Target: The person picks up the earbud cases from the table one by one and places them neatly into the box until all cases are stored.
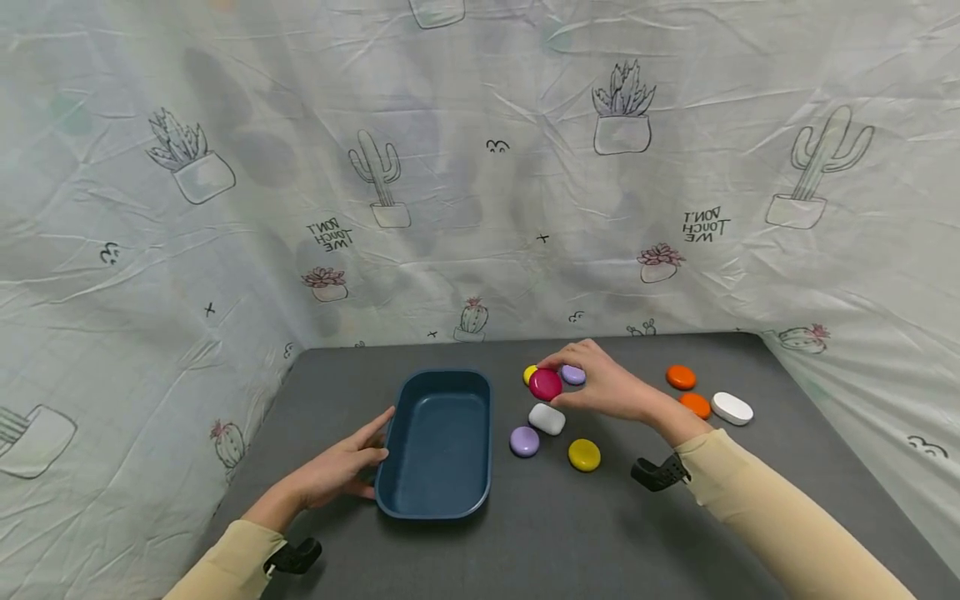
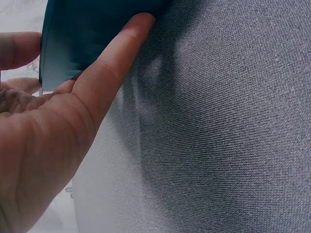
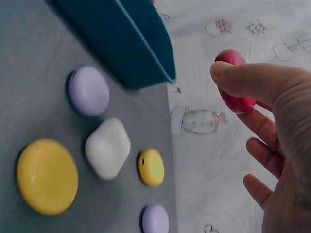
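My right hand pinches a glossy red disc between thumb and fingertips, above the dark table. In the right wrist view the disc shows edge-on, with the other fingers loosely bent. My left hand is at the left side of a deep blue rectangular bin, its spread fingers touching the wall and rim. The left wrist view shows one long digit lying along the bin's outer wall. Nothing lies in the bin.
Around the right hand lie a white rounded block, two lilac discs and two yellow discs. Two orange discs and a white oval piece lie farther right. A printed curtain hangs behind the table.
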A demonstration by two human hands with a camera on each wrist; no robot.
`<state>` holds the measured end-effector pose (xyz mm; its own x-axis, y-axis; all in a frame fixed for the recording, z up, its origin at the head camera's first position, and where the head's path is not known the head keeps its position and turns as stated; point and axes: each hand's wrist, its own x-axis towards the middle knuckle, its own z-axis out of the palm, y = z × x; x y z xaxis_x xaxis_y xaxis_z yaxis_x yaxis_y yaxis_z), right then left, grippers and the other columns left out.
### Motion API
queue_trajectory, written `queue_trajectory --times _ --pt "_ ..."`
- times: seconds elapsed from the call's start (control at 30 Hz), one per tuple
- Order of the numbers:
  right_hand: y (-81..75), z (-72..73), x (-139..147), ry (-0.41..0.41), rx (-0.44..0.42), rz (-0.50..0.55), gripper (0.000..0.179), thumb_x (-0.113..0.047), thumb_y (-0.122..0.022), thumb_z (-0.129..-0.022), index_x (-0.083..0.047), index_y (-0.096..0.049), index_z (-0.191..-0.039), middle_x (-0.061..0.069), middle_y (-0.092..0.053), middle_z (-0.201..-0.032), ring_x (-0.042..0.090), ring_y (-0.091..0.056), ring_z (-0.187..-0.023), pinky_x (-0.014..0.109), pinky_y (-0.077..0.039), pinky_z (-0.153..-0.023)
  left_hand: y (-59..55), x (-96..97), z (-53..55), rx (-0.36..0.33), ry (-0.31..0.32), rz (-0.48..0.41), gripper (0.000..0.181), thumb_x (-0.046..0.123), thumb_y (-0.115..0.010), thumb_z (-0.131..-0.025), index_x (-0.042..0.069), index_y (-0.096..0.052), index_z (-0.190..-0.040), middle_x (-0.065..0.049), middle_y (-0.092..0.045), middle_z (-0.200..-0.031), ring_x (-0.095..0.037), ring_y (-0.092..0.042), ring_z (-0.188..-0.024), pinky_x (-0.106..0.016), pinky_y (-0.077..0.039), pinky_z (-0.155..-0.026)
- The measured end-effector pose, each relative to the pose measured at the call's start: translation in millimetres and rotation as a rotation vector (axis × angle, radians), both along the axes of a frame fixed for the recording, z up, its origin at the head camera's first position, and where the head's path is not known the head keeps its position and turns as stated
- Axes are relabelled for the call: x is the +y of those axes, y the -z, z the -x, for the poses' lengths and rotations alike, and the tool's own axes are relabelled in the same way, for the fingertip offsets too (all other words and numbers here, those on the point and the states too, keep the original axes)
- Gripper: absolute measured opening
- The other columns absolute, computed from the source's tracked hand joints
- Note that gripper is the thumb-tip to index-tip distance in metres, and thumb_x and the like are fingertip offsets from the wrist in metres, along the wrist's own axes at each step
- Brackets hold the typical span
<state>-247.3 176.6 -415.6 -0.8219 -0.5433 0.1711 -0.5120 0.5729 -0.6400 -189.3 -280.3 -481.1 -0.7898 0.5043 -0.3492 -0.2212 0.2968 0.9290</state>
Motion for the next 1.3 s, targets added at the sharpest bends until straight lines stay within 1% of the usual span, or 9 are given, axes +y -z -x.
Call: queue_trajectory --times 0.23,0.43,0.57,0.63,0.8,0.93,1.1,1.2,1.3 --pt "-3.7 14.2 -34 -0.054 -0.012 -0.004 0.046 -0.026 -0.086 -0.084 -0.025 -0.070 -0.127 -0.007 -0.062 -0.122 0.024 -0.042 -0.120 0.044 -0.046 -0.087 -1.7 0.5 -2.5 -0.009 -0.009 -0.011 0.072 0.022 -0.045 -0.111 0.034 0.001 -0.166 -0.022 0.013 -0.168 -0.048 -0.005 -0.152 -0.051 -0.054 -0.087" --pt "-5.0 24.2 -62 -0.068 -0.046 -0.024 0.047 -0.030 -0.086 -0.084 -0.030 -0.070 -0.128 -0.009 -0.060 -0.123 0.021 -0.040 -0.122 0.045 -0.045 -0.090 -3.0 2.8 -2.4 -0.006 -0.013 -0.020 0.072 0.022 -0.046 -0.111 0.033 0.000 -0.166 -0.024 0.012 -0.167 -0.050 -0.008 -0.150 -0.051 -0.055 -0.086" --pt "-3.5 29.8 -81 -0.109 -0.042 -0.022 0.049 -0.031 -0.086 -0.084 -0.029 -0.069 -0.130 -0.008 -0.060 -0.122 0.020 -0.041 -0.123 0.046 -0.042 -0.095 -3.2 2.1 -2.1 -0.008 -0.004 -0.025 0.072 0.022 -0.045 -0.111 0.033 0.000 -0.166 -0.024 0.013 -0.167 -0.050 -0.005 -0.151 -0.051 -0.055 -0.085" --pt "-2.4 31.7 -91 -0.129 -0.046 -0.016 0.050 -0.031 -0.086 -0.085 -0.027 -0.068 -0.131 -0.008 -0.061 -0.122 0.019 -0.042 -0.122 0.045 -0.042 -0.095 -3.0 0.8 -1.8 -0.011 -0.001 -0.026 0.072 0.023 -0.046 -0.111 0.034 0.000 -0.166 -0.023 0.013 -0.167 -0.049 -0.003 -0.151 -0.051 -0.055 -0.085" --pt "3.8 36.0 -115 -0.171 -0.035 -0.036 0.051 -0.032 -0.086 -0.085 -0.024 -0.069 -0.132 -0.006 -0.063 -0.123 0.024 -0.045 -0.120 0.042 -0.042 -0.092 -1.5 -2.4 -2.0 -0.011 0.004 -0.035 0.074 0.029 -0.049 -0.110 0.034 0.000 -0.166 -0.023 0.014 -0.167 -0.050 -0.001 -0.151 -0.052 -0.054 -0.086" --pt "10.2 39.4 -131 -0.191 -0.017 -0.078 0.051 -0.033 -0.086 -0.084 -0.024 -0.069 -0.131 -0.007 -0.063 -0.120 0.021 -0.046 -0.117 0.039 -0.042 -0.091 0.7 -1.1 -2.0 -0.015 0.000 -0.042 0.074 0.028 -0.049 -0.110 0.034 -0.001 -0.166 -0.022 0.013 -0.168 -0.049 -0.001 -0.151 -0.052 -0.054 -0.087" --pt "13.0 38.4 -145 -0.200 -0.038 -0.140 0.050 -0.035 -0.086 -0.084 -0.026 -0.069 -0.130 -0.010 -0.062 -0.115 0.016 -0.044 -0.117 0.037 -0.043 -0.090 1.1 1.0 -0.5 -0.025 -0.010 -0.056 0.073 0.025 -0.047 -0.111 0.033 -0.001 -0.166 -0.023 0.012 -0.168 -0.048 -0.003 -0.151 -0.053 -0.054 -0.088" --pt "18.4 38.0 -155 -0.221 -0.024 -0.220 0.049 -0.035 -0.087 -0.084 -0.027 -0.070 -0.129 -0.010 -0.063 -0.114 0.015 -0.043 -0.115 0.035 -0.043 -0.089 1.3 1.8 0.4 -0.024 -0.009 -0.061 0.072 0.024 -0.046 -0.111 0.032 0.000 -0.166 -0.025 0.013 -0.167 -0.050 -0.003 -0.151 -0.054 -0.054 -0.088" --pt "25.6 36.0 -164 -0.259 0.020 -0.340 0.048 -0.037 -0.087 -0.083 -0.027 -0.071 -0.128 -0.010 -0.064 -0.114 0.015 -0.044 -0.112 0.034 -0.042 -0.090 1.9 2.2 1.1 -0.023 -0.008 -0.060 0.071 0.023 -0.044 -0.112 0.032 0.001 -0.166 -0.025 0.013 -0.167 -0.051 -0.003 -0.150 -0.054 -0.054 -0.088"
